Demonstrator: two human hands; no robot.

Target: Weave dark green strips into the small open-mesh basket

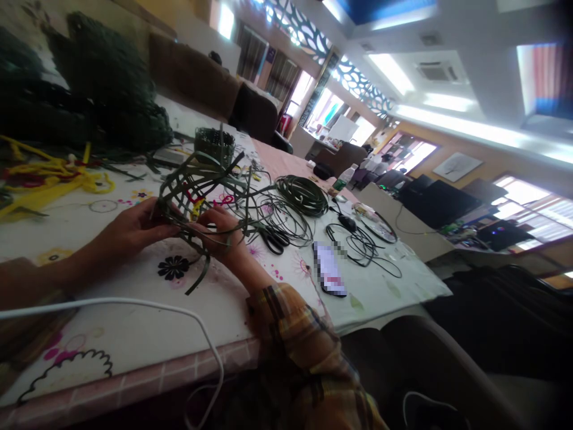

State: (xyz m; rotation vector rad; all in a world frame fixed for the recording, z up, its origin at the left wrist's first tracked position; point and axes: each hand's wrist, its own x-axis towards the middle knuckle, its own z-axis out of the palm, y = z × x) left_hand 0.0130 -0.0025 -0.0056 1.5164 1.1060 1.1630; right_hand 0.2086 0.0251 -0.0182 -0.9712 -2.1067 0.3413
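A half-woven basket of dark green strips [179,185] is held up over the table, with loose strip ends sticking out on several sides. My left hand [145,227] is closed on its left lower edge, thumb and fingers pinching the weave. Curled at the right lower side of the same basket is my right hand [220,232], its fingers bent onto the strips. Bits of yellow and red ties [197,206] show within the weave. Just right of my right hand lie black-handled scissors [274,240], partly under loose strips.
Behind stands a finished-looking green woven basket [215,147]. A coil of green strip [302,195], a phone [330,269], a black cable [358,243] and a bottle [345,177] lie rightward. Yellow and red strips [67,182] lie left. A white cable [179,310] crosses the front.
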